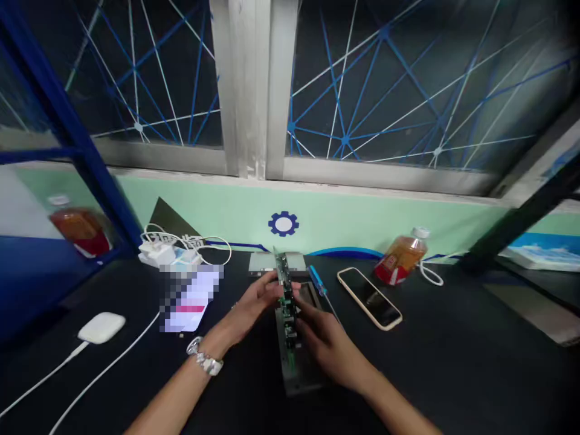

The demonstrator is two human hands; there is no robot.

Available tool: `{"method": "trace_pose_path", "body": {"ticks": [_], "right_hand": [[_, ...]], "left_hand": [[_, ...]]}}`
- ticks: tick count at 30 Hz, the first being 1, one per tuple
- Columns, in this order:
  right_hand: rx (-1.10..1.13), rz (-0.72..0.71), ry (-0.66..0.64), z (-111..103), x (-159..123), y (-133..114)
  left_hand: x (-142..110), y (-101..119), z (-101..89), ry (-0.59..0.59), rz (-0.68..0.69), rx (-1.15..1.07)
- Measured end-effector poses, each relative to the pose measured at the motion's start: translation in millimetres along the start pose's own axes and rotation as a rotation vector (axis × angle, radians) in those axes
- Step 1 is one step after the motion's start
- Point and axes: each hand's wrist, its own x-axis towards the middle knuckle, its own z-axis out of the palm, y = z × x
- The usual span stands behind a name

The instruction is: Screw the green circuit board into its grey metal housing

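Note:
Between my two hands a green circuit board [288, 323] stands on edge, its dark components facing right. My left hand [258, 297] grips its far left part with the fingers closed. From the right, my right hand [324, 338] presses its fingers and thumb against the other side. Under the board lies a dark flat metal casing [299, 383] on the black table. Behind them sits a grey box-like part [265, 263]. A blue-handled screwdriver [318, 281] lies just right of the casing, its shaft pointing toward me.
A phone in a pale case [370, 299] and a tipped drink bottle [401, 257] lie to the right. On the left are a lit phone [193, 302], a white earbud case [102, 328] with its cable, and a white power strip [158, 254]. A window wall stands behind.

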Motion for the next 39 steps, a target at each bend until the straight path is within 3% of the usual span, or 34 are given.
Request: {"method": "trace_pose_path", "body": {"ticks": [7, 12, 14, 18, 22, 28, 33, 39], "right_hand": [[0.033, 0.061, 0.018, 0, 1, -2], [0.043, 0.044, 0.170, -1, -1, -22], [0.004, 0.045, 0.173, 1, -3, -25], [-0.005, 0.084, 0.137, -2, -3, -22], [0.073, 0.120, 0.146, -18, 2, -15], [0.086, 0.168, 0.074, -31, 5, -9], [0.046, 0.144, 0.034, -26, 6, -9], [-0.063, 0.104, 0.022, -21, 6, -10]], "left_hand": [[3, -3, 0.7, 0.152, -0.002, 0.001], [6, 0, -1.7, 0.286, -0.015, 0.078], [6, -2, -1.8, 0.300, -0.021, 0.113], [5, 2, -8.6, 0.262, -0.037, 0.168], [1, 17, -26.4, 0.204, -0.069, 0.203], [-2, 26, -43.8, 0.129, -0.010, 0.162], [-2, 25, -39.3, 0.068, -0.005, 0.135], [-1, 14, -18.2, 0.071, -0.021, 0.002]]}}
